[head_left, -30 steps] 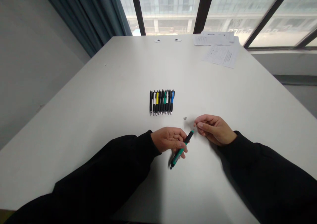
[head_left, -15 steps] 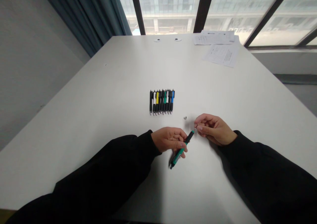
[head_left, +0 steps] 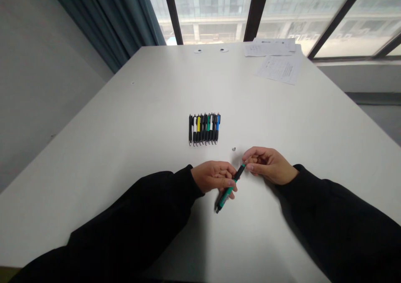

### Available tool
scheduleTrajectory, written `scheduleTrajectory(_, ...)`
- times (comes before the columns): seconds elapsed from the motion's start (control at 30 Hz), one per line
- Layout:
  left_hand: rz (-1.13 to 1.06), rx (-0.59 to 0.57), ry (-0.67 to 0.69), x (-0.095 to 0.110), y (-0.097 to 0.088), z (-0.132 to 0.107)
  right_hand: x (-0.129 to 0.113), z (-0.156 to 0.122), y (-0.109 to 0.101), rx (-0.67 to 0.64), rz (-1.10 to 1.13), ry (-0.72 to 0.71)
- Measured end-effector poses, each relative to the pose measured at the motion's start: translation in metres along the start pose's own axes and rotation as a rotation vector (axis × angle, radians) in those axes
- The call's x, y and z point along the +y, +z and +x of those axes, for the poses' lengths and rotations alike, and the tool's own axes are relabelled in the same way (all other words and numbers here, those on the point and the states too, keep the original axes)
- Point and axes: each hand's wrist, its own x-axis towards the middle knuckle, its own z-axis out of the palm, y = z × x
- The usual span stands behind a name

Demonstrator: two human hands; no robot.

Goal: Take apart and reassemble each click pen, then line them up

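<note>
while the left hand (head_left: 214, 176) curled shut around the green pen (head_left: 228, 190), i saw the right hand (head_left: 271, 166) pinching its far tip. the pen hung slanted over the surface (head_left: 125, 128), long axis running near-left to far-right.

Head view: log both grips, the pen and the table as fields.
left grip: closed around green pen, mid-barrel
right grip: pinching that pen's far end
loose part: small, on table, beyond the hands
pen row: side by side, untouched
papers: far right corner
</note>
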Motion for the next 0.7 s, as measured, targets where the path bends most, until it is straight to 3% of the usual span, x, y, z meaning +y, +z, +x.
scheduleTrajectory(0.7,-0.018,-0.006,0.008,-0.0012,-0.0001,-0.0009,0.0015,-0.0011,-0.001,-0.028,-0.049,0.037)
